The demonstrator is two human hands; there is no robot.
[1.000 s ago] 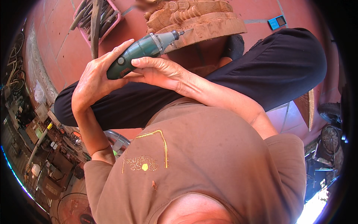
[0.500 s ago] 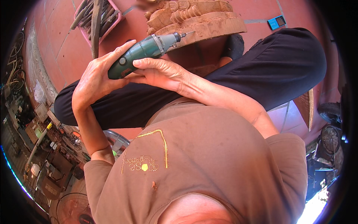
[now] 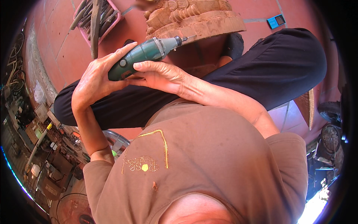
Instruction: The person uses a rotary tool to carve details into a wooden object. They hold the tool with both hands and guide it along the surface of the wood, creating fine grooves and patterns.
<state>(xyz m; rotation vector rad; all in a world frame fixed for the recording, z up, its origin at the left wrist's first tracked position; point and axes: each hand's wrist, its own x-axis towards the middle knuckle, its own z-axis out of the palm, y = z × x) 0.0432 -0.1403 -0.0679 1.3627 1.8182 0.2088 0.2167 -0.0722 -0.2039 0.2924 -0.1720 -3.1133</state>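
A dark green rotary tool (image 3: 140, 58) with a grey nose and a thin bit is held between both my hands above my lap. My left hand (image 3: 95, 76) wraps its rear end, the fingers running along the far side. From the near side, my right hand (image 3: 162, 76) grips it, thumb on the casing and fingertips tucked beneath, partly hidden. The bit points right, in front of a carved brown wooden piece (image 3: 201, 28) with rounded relief and a flat curved base. Whether the bit touches the wood I cannot tell.
A pink basket (image 3: 116, 20) of chisel-like hand tools stands at the far left, a long wooden bar (image 3: 96, 30) across it. A blue phone (image 3: 276, 22) lies on the red tiled floor at the far right. A fan (image 3: 72, 209) and clutter fill the lower left.
The rotary tool has turned slightly, its nose dropping a little toward me. Both hands keep their hold and have barely shifted.
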